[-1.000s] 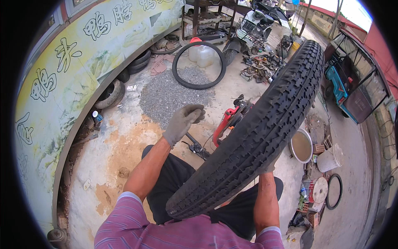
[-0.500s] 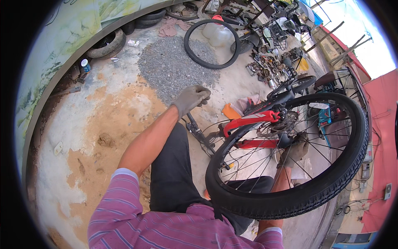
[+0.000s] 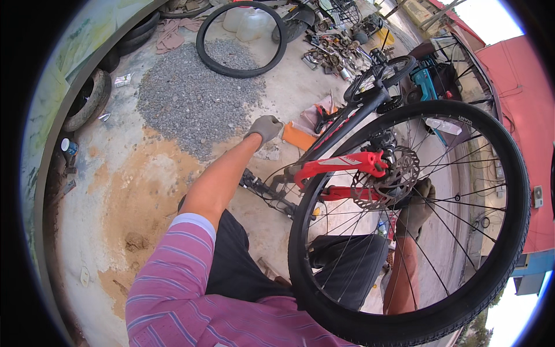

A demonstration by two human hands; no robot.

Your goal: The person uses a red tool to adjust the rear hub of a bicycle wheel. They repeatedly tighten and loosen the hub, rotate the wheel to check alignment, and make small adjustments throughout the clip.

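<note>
An upturned bicycle (image 3: 347, 124) has a red fork (image 3: 332, 166) pointing toward me, and its front wheel (image 3: 503, 301) with a black tyre stands close on my right. Behind the spokes my right hand (image 3: 415, 215), in a grey glove, is closed at the hub, on the side away from the brake disc (image 3: 404, 170). What its fingers grip is hidden. My left hand (image 3: 266, 128), also gloved, is a fist held out left of the frame, near an orange piece (image 3: 298, 136) on the ground. I cannot see whether anything is in it.
A loose tyre (image 3: 202, 49) lies across a gravel heap (image 3: 185, 98), beside a translucent jug (image 3: 254, 24). Metal parts (image 3: 338, 49) are piled farther off. Old tyres (image 3: 89, 101) and a blue-and-white can (image 3: 69, 147) line the left wall.
My left hand has moved nearer the orange piece, its fingers curled tighter. The view has shifted, and the front wheel appears larger. My right hand stays at the hub.
</note>
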